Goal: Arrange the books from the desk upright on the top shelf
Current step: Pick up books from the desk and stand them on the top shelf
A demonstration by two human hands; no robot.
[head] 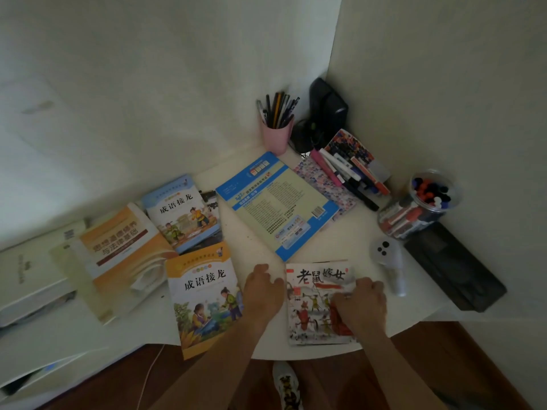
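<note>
Picture book (316,303): lies flat, cover up, at the lower centre-right of the frame, near the surface's front edge. I read its long axis as running from the bottom of the frame toward the top, title end away from me, with a slight tilt.
Right hand (362,303): rests on the book's right side, fingers curled down onto the cover near the right edge. I judge it is working for a grip there, but I cannot tell whether the fingers have caught the edge.
Left hand (262,291): fingers bent, set down just beside the book's left edge; I cannot tell whether the thumb touches it. It holds nothing that I can see. My guess is that it steadies the book for a two-handed lift.
Orange book (204,300): flat, just left of the left hand, its bottom corner hanging over the front edge.
Blue-edged book (275,202): flat, back cover up, angled, above the picture book.
Other books: a small blue one (182,211) and an orange-and-white one (124,247) overlap at centre-left.
Surface (349,250): white; all books lie flat on it, none upright.
Shelf: not in view.
Pink cup (275,137): holds pens, upper centre, well clear.
</note>
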